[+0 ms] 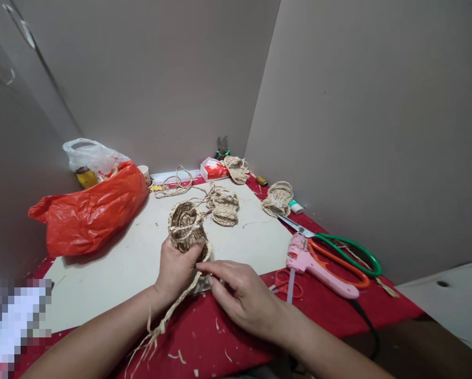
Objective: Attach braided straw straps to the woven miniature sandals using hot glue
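Observation:
My left hand (pixel 178 266) is closed round the lower end of a woven straw piece (pixel 186 223), its thumb pressed inside the rim. The piece is tilted, with its hollow side up. From its lower edge a braided straw cord (pixel 176 302) hangs down and frays into loose strands. My right hand (pixel 236 292) is at that lower edge, index finger and thumb close together beside the cord; whether they pinch anything is too small to tell. Behind lies another woven piece (pixel 225 207) on the white board (pixel 141 268).
A red plastic bag (pixel 97 210) stands at the left. On the right lie a pink glue gun (pixel 318 268), large scissors (pixel 338 245), small red scissors (pixel 289 284) and a woven piece (pixel 278 197). Farther back are a tissue box (pixel 214 170) and pliers (pixel 222 147).

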The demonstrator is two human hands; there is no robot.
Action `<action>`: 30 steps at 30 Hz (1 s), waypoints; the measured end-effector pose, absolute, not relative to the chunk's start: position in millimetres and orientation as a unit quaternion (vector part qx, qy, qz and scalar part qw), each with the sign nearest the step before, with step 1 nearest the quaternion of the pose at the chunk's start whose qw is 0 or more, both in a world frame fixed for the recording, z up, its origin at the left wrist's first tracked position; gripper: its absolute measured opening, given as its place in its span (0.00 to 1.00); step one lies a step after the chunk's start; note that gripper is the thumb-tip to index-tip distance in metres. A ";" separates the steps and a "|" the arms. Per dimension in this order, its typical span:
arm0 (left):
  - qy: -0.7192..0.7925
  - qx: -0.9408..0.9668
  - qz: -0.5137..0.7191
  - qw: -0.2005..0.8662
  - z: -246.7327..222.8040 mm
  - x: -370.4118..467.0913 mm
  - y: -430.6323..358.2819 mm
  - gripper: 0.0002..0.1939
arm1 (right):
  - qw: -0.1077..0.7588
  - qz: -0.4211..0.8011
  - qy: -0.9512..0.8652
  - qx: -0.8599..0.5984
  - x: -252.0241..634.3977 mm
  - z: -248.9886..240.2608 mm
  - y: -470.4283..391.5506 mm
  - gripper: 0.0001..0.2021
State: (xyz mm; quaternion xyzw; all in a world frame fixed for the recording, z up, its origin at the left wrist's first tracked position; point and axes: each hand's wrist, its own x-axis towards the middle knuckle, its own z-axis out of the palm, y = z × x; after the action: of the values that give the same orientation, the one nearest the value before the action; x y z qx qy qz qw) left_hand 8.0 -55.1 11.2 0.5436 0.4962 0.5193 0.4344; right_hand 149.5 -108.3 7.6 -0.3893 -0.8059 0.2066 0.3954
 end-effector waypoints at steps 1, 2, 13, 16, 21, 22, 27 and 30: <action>0.490 0.539 0.520 0.446 11.1 7.8 -54.7 0.06 | 0.382 0.197 -0.819 -0.380 151.0 5.7 -107.8 0.15; 0.483 0.534 0.520 0.460 10.9 7.7 -54.1 0.07 | 0.369 0.184 -0.830 -0.375 152.8 3.6 -107.1 0.15; 0.490 0.513 0.483 0.513 1.1 5.5 -49.1 0.10 | 0.413 0.082 -0.832 -0.361 170.5 0.5 -110.0 0.12; 0.494 0.480 0.483 0.540 -3.2 4.2 -45.2 0.15 | 0.452 0.044 -0.766 -0.455 201.2 5.1 -114.2 0.06; 0.486 0.431 0.488 0.584 -4.8 3.6 -40.6 0.18 | 0.358 -0.037 -0.629 -0.689 276.4 -2.6 -127.3 0.08; 0.481 0.426 0.488 0.591 -4.8 3.8 -40.3 0.18 | 0.296 -0.060 -0.636 -0.710 289.2 -7.1 -129.9 0.11; 0.447 0.412 0.481 0.631 -4.7 5.8 -41.3 0.16 | 0.123 -0.058 -0.692 -0.709 323.0 -32.1 -137.5 0.22; 0.431 0.397 0.481 0.652 -6.1 5.8 -41.0 0.14 | 0.102 -0.060 -0.707 -0.698 329.1 -42.2 -139.6 0.21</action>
State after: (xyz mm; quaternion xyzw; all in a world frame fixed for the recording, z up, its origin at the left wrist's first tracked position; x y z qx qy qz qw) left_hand 5.8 -41.0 -6.1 0.3968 0.4313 0.4808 0.6522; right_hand 329.1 -139.6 -42.2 -0.6977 -0.7066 -0.0600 0.1017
